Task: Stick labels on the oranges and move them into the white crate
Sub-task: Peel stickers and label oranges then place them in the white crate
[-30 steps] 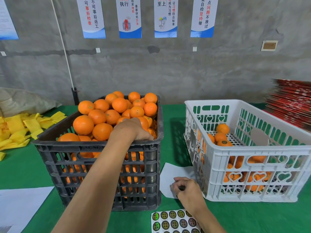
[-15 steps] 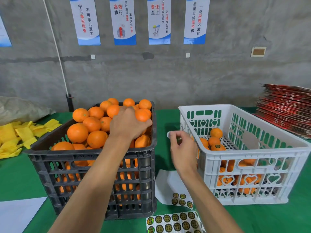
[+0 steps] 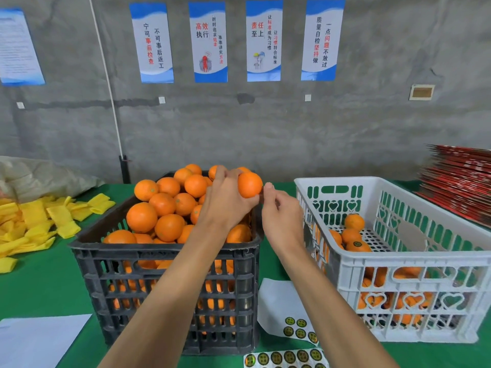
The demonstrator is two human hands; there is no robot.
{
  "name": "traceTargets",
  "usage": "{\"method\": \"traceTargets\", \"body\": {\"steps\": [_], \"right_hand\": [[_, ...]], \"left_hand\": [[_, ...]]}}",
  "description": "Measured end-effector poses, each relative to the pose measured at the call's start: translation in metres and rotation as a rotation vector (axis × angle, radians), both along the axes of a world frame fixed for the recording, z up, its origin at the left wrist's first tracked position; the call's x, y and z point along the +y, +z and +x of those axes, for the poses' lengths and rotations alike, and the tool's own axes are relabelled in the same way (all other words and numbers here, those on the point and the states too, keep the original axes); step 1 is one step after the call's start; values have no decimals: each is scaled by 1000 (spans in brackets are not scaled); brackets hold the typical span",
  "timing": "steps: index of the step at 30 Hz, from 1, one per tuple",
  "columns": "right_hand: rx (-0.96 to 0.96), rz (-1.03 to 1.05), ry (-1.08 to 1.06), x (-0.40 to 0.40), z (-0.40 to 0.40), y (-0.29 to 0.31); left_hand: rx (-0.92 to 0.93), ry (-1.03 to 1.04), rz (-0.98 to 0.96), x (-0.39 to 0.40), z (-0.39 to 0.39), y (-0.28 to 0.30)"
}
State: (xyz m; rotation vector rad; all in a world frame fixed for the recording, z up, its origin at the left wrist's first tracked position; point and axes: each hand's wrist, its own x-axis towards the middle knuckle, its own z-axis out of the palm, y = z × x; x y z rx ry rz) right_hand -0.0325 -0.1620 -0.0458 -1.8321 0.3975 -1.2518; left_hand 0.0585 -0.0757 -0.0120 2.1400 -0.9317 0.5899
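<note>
Orange (image 3: 249, 184) gripped by left hand (image 3: 225, 201), right hand (image 3: 281, 211) fingertip touching

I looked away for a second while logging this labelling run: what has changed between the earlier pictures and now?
The left hand went from reaching into the black plastic crate to gripping one round orange, lifted above the pile. The right hand rose from the white label sheets on the green table and now has its fingertips at that orange. Both crates, including the white plastic crate, and the sheets stayed put.

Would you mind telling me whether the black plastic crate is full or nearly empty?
Full: the black plastic crate holds oranges heaped above its rim, and more show through its slotted front wall.
</note>
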Motion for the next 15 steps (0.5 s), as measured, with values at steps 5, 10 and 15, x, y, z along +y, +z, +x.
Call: {"method": "traceTargets", "body": {"steps": [5, 10, 15], "right_hand": [[148, 224, 257, 1, 1, 2], [112, 255, 142, -4, 1, -2], [-3, 407, -48, -29, -11, 0]], "left_hand": [[55, -155, -6, 0, 3, -2], [50, -437, -31, -4, 3, -4], [214, -291, 227, -9, 15, -9]]}}
